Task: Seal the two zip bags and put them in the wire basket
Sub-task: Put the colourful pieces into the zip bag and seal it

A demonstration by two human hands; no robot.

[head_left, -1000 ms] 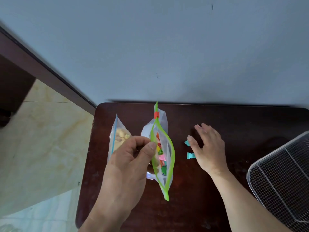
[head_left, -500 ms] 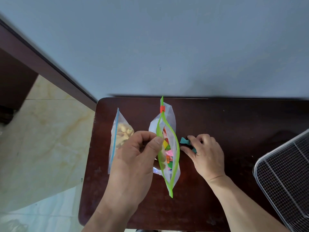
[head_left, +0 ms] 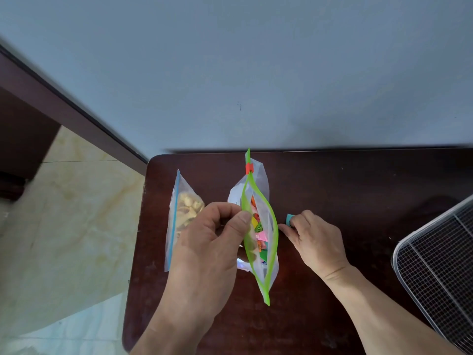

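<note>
A clear zip bag with a green zip track [head_left: 266, 242] stands upright on the dark table [head_left: 332, 190], its mouth gaping, colourful wrapped sweets inside and a red slider [head_left: 249, 168] at its far end. My left hand [head_left: 212, 242] pinches the bag's left lip. My right hand [head_left: 313, 237] is closed on a teal wrapped sweet [head_left: 289, 219] just right of the bag. A second clear bag with a blue zip [head_left: 179, 213], holding pale nuts, stands at the table's left edge. The wire basket [head_left: 435, 260] lies at the right.
The table backs against a grey-blue wall [head_left: 256, 73]. Pale tiled floor [head_left: 64, 226] lies beyond the table's left edge, with a dark wooden frame [head_left: 64, 116] running along it.
My right hand moved left from the open table, closed over the teal sweets and lifted one beside the green bag. My left hand kept its pinch on the bag's lip.
</note>
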